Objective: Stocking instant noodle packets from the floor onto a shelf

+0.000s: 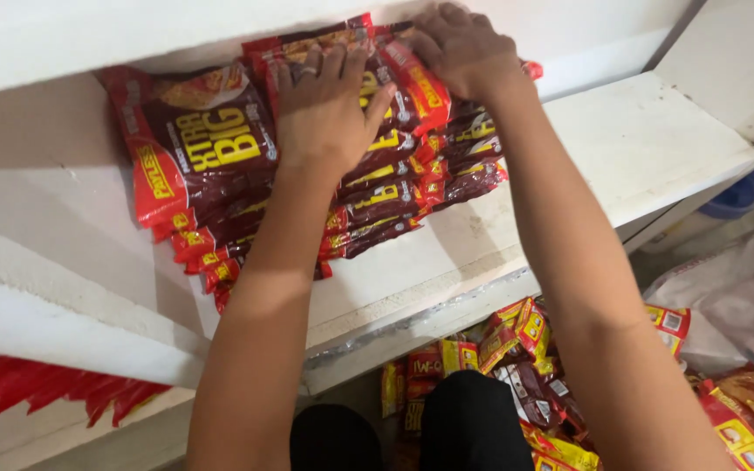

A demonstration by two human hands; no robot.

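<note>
Stack of dark red and yellow foil snack packets [220, 166] on white shelf [639, 148]; count unclear, overlapped. Left hand [325, 109], right hand [464, 48] flat, fingers spread, pressing top packets; fingertips partly hidden.

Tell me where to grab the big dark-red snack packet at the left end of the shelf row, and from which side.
Likely best by its lower red sealed edge, pinched from the open shelf front. The big packet leans face-out, that edge is free, and both hands press the smaller packets to its right.
</note>
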